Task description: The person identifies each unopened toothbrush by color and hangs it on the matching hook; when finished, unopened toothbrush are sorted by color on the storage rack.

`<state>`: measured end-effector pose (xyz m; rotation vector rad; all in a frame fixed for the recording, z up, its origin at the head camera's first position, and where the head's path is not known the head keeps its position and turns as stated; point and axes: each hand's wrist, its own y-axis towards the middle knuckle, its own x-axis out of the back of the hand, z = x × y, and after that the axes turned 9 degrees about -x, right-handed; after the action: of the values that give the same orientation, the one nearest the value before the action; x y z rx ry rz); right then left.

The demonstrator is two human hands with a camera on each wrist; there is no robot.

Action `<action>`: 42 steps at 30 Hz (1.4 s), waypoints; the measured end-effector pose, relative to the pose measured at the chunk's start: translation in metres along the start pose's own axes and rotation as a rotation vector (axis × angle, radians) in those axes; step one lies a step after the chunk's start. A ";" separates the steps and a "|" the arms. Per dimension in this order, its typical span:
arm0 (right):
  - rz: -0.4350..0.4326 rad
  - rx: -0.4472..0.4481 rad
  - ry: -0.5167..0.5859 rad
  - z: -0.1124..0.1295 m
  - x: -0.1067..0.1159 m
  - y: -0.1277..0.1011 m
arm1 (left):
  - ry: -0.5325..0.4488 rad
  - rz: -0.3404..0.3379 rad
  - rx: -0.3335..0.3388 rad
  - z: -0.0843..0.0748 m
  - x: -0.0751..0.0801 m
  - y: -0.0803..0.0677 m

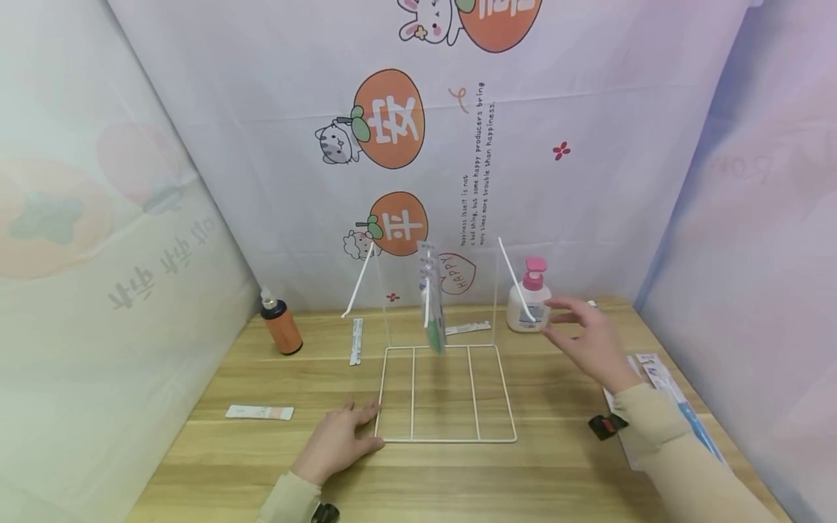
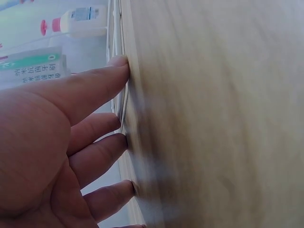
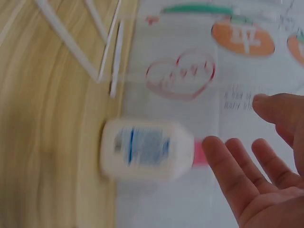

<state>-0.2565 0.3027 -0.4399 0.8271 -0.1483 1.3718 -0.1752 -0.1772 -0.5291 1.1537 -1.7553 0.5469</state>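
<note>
A white wire rack (image 1: 445, 392) stands on the wooden table (image 1: 261, 465), its base lying flat and its clear back panel upright. A green-and-white packet (image 1: 431, 305) hangs on that panel. My left hand (image 1: 340, 436) lies flat on the table with straight fingers (image 2: 102, 78) against the rack's near left corner. My right hand (image 1: 588, 338) hovers open in the air just right of a white pump bottle with a pink top (image 1: 531, 301), holding nothing. The right wrist view shows that pump bottle (image 3: 145, 149) blurred, beyond my spread fingers (image 3: 228, 166).
An orange bottle (image 1: 281, 327) stands at the back left. A narrow white packet (image 1: 356, 340) and a flat strip (image 1: 259, 412) lie left of the rack. Packaged items (image 1: 660, 378) lie at the right edge. Cloth walls enclose three sides.
</note>
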 end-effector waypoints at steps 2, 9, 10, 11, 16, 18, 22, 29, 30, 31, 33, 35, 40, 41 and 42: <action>0.059 -0.087 -0.008 -0.020 0.017 -0.004 | -0.001 0.001 0.003 0.000 -0.001 0.000; 0.211 -0.347 0.051 -0.081 0.059 -0.014 | -0.013 0.001 0.006 0.000 -0.001 0.000; 0.233 -0.358 0.048 -0.087 0.062 -0.013 | -0.016 -0.001 0.006 0.001 -0.001 0.000; 0.251 -0.370 0.054 -0.091 0.063 -0.013 | -0.016 -0.006 0.009 0.001 0.000 -0.001; 0.328 -0.438 0.064 -0.105 0.058 -0.007 | 0.000 -0.031 0.033 0.005 0.002 -0.005; 0.353 -0.462 0.046 -0.113 0.058 -0.008 | 0.007 -0.034 0.037 0.005 0.002 -0.006; 0.418 -0.480 -0.030 -0.126 0.062 -0.013 | 0.012 -0.025 0.031 0.003 0.002 -0.005; 0.453 -0.460 -0.154 -0.137 0.064 -0.017 | 0.003 -0.016 0.025 0.001 0.001 -0.001; 0.450 -0.448 -0.179 -0.138 0.063 -0.018 | 0.003 -0.014 0.026 0.001 0.000 -0.001; 0.442 -0.442 -0.207 -0.139 0.063 -0.018 | 0.002 -0.013 0.028 0.001 0.000 -0.001; 0.430 -0.433 -0.260 -0.140 0.062 -0.018 | 0.001 -0.008 0.034 0.001 -0.001 0.000; 0.428 -0.429 -0.298 -0.140 0.061 -0.019 | -0.001 -0.005 0.038 0.001 -0.002 0.000; 0.437 -0.450 -0.345 -0.141 0.060 -0.019 | -0.012 -0.001 0.036 0.001 -0.002 0.000; 0.438 -0.456 -0.349 -0.140 0.059 -0.020 | -0.011 -0.003 0.035 0.001 -0.002 0.000; 0.438 -0.463 -0.353 -0.140 0.058 -0.020 | -0.012 -0.004 0.035 0.000 -0.002 0.001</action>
<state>-0.2759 0.4336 -0.5167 0.6544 -0.9319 1.4992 -0.1758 -0.1763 -0.5308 1.1860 -1.7595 0.5714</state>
